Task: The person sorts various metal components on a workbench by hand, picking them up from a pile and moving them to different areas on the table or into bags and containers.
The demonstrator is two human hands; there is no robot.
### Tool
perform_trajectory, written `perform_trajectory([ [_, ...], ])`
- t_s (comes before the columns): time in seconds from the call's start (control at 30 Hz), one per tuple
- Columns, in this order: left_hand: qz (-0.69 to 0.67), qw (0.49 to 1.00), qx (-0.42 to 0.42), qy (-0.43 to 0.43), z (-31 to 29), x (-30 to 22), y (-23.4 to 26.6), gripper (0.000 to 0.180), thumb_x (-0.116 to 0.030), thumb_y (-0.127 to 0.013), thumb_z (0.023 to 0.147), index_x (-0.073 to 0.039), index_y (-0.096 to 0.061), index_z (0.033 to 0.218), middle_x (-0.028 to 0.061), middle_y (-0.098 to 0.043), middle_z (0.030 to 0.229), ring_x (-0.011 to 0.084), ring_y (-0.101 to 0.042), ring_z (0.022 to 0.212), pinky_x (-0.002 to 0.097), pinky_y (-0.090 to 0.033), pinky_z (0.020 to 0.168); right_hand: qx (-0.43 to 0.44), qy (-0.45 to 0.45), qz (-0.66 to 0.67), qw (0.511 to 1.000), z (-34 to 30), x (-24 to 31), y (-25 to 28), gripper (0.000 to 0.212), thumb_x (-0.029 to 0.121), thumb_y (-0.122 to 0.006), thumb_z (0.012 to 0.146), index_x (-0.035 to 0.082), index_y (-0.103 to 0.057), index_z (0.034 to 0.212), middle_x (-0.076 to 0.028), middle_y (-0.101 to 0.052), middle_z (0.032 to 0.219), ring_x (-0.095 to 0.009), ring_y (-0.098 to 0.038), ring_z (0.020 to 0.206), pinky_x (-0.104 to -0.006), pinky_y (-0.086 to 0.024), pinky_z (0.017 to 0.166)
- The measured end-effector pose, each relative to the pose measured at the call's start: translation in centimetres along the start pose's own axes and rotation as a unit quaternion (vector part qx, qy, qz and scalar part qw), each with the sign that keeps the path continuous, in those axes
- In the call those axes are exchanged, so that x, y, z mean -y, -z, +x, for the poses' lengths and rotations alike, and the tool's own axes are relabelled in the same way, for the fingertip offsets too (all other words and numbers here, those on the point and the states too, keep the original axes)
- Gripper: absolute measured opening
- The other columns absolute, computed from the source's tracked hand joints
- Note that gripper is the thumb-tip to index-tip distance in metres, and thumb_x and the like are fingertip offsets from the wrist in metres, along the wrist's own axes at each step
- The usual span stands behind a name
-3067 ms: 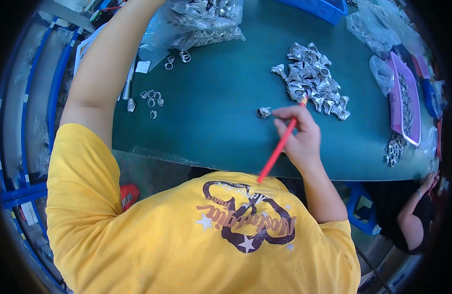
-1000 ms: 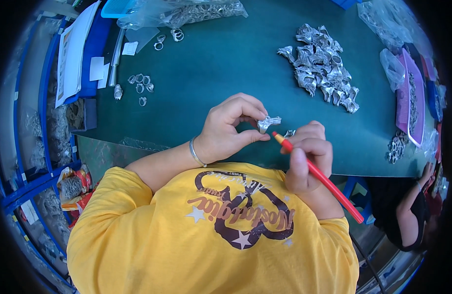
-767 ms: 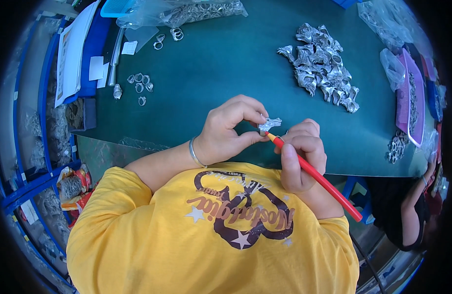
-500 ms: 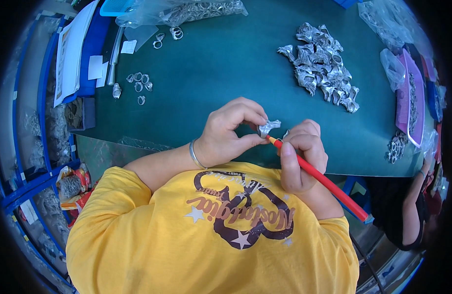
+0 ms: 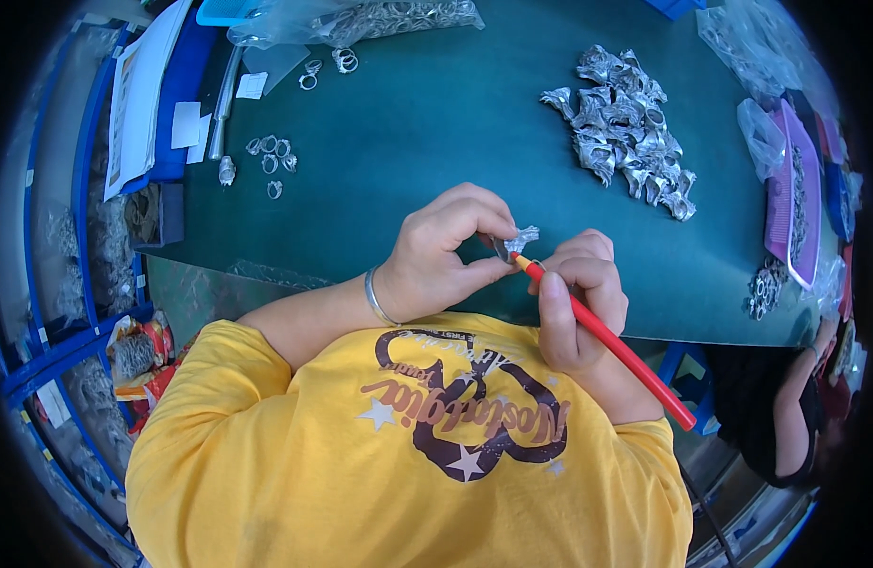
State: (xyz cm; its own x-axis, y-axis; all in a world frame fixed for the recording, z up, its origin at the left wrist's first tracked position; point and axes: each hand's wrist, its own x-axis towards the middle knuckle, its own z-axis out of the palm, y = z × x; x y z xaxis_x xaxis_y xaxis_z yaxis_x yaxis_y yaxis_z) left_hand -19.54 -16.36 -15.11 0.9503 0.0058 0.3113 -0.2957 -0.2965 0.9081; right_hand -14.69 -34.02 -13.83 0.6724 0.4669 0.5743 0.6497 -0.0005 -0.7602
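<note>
My left hand (image 5: 446,248) pinches a silver-coloured metal ring (image 5: 523,239) with a jagged, sculpted top between thumb and fingertips, just above the near part of the table. In my right hand (image 5: 584,298) is a thick red pencil (image 5: 626,358), its tapered yellow end and reddish tip touching or nearly touching the ring; I cannot tell which. A small metal loop shows by the right fingertips, too small to make out. Ahead and to the right lies a pile of similar sculpted metal rings (image 5: 618,128). Several smaller rings (image 5: 270,163) lie apart on the left.
The green table (image 5: 427,123) holds a bag of rings (image 5: 408,21) at the far edge and a metal rod (image 5: 224,109) at the left. A pink basket (image 5: 782,189) stands right, beside more rings (image 5: 766,287). Blue shelving (image 5: 84,189) lines the left. Another person's arm (image 5: 794,417) shows right.
The ring has turned a little between my left fingers. My right hand and the pencil have shifted slightly left, with the pencil's rear end a little lower. The view has shifted slightly.
</note>
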Motion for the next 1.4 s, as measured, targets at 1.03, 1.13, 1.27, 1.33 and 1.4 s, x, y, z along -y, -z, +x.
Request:
perform_trajectory([
  [1.03, -0.299, 0.919, 0.011, 0.255, 0.6, -1.3, 0.6, 0.017, 0.002, -0.064, 0.085, 0.002, -0.058, 0.101, 0.0071, -0.059, 0.098, 0.0117, -0.061, 0.084, 0.0235, -0.052, 0.074, -0.097, -0.432, 0.449, 0.776, 0.3, -0.7, -0.6, 0.028, -0.009, -0.057, 0.083, 0.000, -0.048, 0.108, -0.015, -0.061, 0.098, -0.019, -0.065, 0.081, -0.0292, -0.058, 0.070],
  [1.13, -0.294, 0.928, 0.017, 0.227, -0.1, -1.3, 0.4, 0.018, -0.005, -0.063, 0.088, 0.002, -0.056, 0.103, 0.0088, -0.061, 0.095, 0.0120, -0.062, 0.079, 0.0233, -0.053, 0.070, -0.102, -0.432, 0.459, 0.770, 0.3, -0.7, -0.4, 0.028, -0.009, -0.056, 0.083, 0.001, -0.047, 0.108, -0.015, -0.061, 0.098, -0.020, -0.065, 0.082, -0.0295, -0.058, 0.070],
  [1.27, -0.300, 0.911, 0.020, 0.284, 0.6, -2.0, 0.9, 0.016, -0.008, -0.062, 0.089, 0.001, -0.057, 0.102, 0.0090, -0.063, 0.089, 0.0136, -0.064, 0.075, 0.0240, -0.054, 0.067, -0.147, -0.417, 0.469, 0.764, 0.4, -0.6, -0.3, 0.028, -0.008, -0.056, 0.084, 0.000, -0.046, 0.108, -0.014, -0.060, 0.099, -0.021, -0.065, 0.084, -0.0298, -0.058, 0.071],
  [1.33, -0.401, 0.841, 0.057, 0.360, 0.7, -2.2, 1.4, 0.015, -0.009, -0.061, 0.090, 0.001, -0.057, 0.101, 0.0093, -0.065, 0.086, 0.0153, -0.066, 0.073, 0.0249, -0.055, 0.067, -0.146, -0.400, 0.444, 0.788, 0.4, -0.3, -0.7, 0.027, -0.008, -0.056, 0.084, 0.000, -0.046, 0.108, -0.014, -0.060, 0.099, -0.022, -0.065, 0.086, -0.0308, -0.057, 0.073],
  [1.4, -0.393, 0.853, 0.035, 0.341, 0.6, -2.2, 0.7, 0.015, -0.007, -0.062, 0.089, 0.001, -0.057, 0.101, 0.0099, -0.065, 0.088, 0.0155, -0.066, 0.076, 0.0250, -0.055, 0.068, -0.150, -0.378, 0.339, 0.849, -0.1, -0.2, -0.8, 0.030, -0.010, -0.059, 0.082, 0.000, -0.046, 0.106, -0.016, -0.060, 0.104, -0.024, -0.064, 0.092, -0.0331, -0.054, 0.079],
])
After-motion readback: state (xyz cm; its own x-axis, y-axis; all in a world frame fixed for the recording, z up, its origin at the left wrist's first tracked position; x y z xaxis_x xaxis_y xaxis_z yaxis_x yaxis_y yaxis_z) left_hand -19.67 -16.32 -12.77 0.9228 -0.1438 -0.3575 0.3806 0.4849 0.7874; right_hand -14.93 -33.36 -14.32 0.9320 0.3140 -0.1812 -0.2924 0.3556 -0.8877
